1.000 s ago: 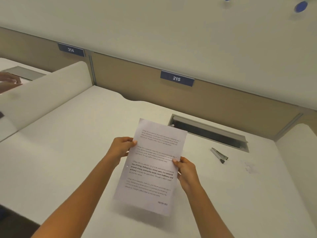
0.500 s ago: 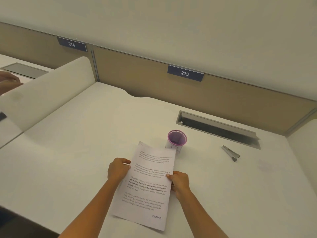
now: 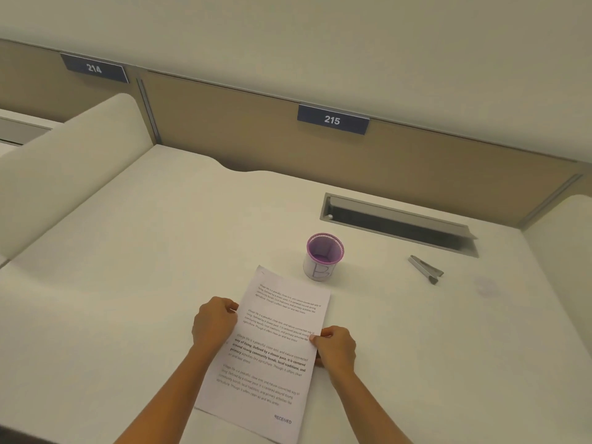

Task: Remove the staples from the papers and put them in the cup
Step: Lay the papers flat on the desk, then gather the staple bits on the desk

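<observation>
- White counter [image 3: 128, 283] in a cubicle, tan partition [image 3: 256, 139] behind.
- Papers [image 3: 272, 347] were nearest, tilted; on counter or just above, unclear.
- Left hand [image 3: 214, 322] curled on left edge; right hand [image 3: 336, 347] pinched right edge.
- Cup [image 3: 323, 257] stood just beyond papers' top.
- Staple remover [image 3: 426, 269] lay farther right.

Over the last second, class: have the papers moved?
Yes. The papers dropped and drew back: earlier their top edge reached the desk slot and hid the cup; now they end short of both.
</observation>
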The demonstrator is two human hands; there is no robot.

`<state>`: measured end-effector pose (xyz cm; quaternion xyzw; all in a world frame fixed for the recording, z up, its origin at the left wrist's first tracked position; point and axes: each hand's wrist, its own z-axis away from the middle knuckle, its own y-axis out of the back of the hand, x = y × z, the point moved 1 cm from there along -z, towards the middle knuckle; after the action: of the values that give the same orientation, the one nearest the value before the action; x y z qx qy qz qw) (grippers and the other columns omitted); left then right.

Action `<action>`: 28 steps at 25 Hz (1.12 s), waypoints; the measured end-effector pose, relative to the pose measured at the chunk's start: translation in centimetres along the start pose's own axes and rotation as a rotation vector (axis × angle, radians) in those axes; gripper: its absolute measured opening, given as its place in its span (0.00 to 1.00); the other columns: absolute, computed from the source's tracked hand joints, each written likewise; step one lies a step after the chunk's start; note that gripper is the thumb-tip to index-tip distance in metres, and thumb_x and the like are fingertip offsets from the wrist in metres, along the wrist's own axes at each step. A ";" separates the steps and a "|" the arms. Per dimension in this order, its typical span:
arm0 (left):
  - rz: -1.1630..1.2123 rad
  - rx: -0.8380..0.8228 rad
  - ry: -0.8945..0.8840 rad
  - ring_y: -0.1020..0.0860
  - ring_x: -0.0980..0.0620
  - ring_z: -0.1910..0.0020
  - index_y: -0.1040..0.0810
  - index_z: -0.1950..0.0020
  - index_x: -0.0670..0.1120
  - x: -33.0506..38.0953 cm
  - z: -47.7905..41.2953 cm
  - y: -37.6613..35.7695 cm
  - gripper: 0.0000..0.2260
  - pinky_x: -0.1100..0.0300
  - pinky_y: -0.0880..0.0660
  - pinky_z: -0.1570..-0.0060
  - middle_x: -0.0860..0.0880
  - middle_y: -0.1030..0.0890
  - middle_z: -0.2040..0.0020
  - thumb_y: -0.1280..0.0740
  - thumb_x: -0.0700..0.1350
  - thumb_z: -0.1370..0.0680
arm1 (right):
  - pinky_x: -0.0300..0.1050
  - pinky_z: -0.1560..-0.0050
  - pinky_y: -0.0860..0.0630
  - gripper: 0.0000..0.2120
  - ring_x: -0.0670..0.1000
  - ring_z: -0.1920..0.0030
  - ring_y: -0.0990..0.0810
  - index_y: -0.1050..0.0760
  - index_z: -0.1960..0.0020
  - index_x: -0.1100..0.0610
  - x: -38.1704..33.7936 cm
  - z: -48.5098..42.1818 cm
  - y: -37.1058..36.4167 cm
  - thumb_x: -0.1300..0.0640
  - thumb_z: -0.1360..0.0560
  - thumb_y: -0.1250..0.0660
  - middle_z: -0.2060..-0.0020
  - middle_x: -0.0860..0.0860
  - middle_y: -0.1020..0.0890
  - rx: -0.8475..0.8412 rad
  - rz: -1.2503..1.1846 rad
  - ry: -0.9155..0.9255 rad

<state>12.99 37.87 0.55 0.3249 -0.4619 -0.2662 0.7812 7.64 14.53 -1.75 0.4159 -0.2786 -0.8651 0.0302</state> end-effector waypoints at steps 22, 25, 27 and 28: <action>-0.109 0.076 -0.546 0.19 0.49 0.48 0.20 0.41 0.49 12.3 10.1 -13.9 0.12 0.53 0.22 0.52 0.51 0.18 0.44 0.35 0.44 0.23 | 0.48 0.29 0.38 0.21 0.52 0.27 0.36 0.29 0.32 0.56 11.4 -4.8 16.7 0.49 0.21 0.44 0.28 0.51 0.32 0.272 0.543 0.472; -0.200 -0.016 -0.691 0.20 0.49 0.43 0.21 0.39 0.48 16.6 12.6 -20.1 0.13 0.54 0.24 0.45 0.51 0.19 0.40 0.34 0.44 0.23 | 0.50 0.26 0.46 0.32 0.52 0.23 0.44 0.36 0.27 0.57 14.0 -7.6 22.1 0.41 0.23 0.57 0.24 0.53 0.39 0.291 0.634 0.437; -0.278 -0.041 -0.808 0.19 0.49 0.42 0.20 0.40 0.47 19.2 14.0 -23.9 0.14 0.53 0.23 0.46 0.49 0.19 0.39 0.37 0.48 0.24 | 0.52 0.25 0.51 0.37 0.52 0.22 0.50 0.42 0.24 0.57 15.7 -9.8 25.9 0.37 0.24 0.63 0.23 0.53 0.45 0.309 0.689 0.388; -0.328 -0.082 -0.842 0.19 0.48 0.43 0.19 0.41 0.46 20.5 14.5 -25.6 0.17 0.53 0.22 0.48 0.48 0.18 0.40 0.40 0.51 0.24 | 0.53 0.24 0.53 0.40 0.51 0.22 0.52 0.46 0.23 0.57 16.3 -11.0 27.7 0.34 0.25 0.67 0.22 0.54 0.47 0.324 0.720 0.363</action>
<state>5.87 2.83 -2.20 0.2260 -0.6707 -0.5136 0.4852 0.11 -18.47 -4.67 0.4369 -0.5284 -0.6573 0.3128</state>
